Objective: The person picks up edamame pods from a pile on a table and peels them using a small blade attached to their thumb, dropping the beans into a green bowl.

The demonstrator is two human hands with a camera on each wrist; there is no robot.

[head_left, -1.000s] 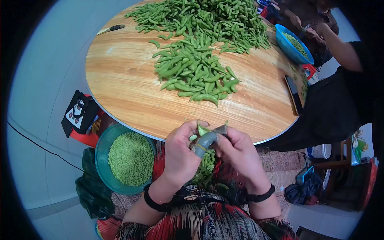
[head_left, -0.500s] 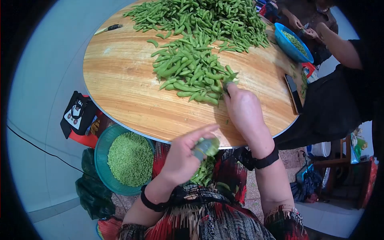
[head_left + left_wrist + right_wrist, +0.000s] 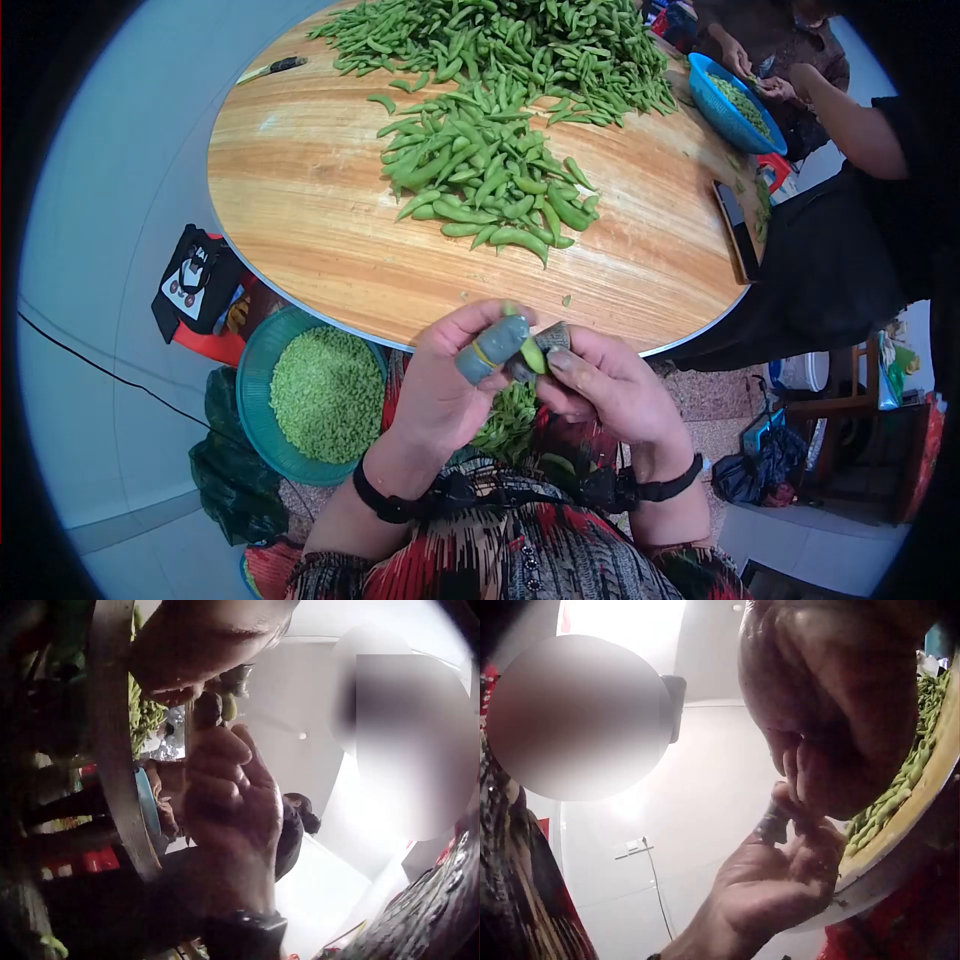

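In the head view a green pod (image 3: 533, 354) is pinched between both hands, just off the near edge of the round wooden table (image 3: 300, 230). The left hand (image 3: 445, 375), its thumb wrapped in grey with a yellow band, holds the pod's upper end. From the other side the right hand (image 3: 615, 390) grips it with dark-wrapped fingers and thumb. Beyond the hands lies a heap of green pods (image 3: 480, 180). Both wrist views show the hands meeting at the fingertips, the pod partly hidden.
A teal basket (image 3: 252, 400) of shelled beans (image 3: 325, 395) stands lower left. Pods lie on the lap below the hands. A phone (image 3: 736, 230) lies at the table's right edge, near a blue bowl (image 3: 735, 120) and another person's hands. A knife-like tool (image 3: 272, 69) is at the far left.
The right hand reached out to the pod heap and has come back to the left hand. A whole pod is now between them, in place of the opened one.
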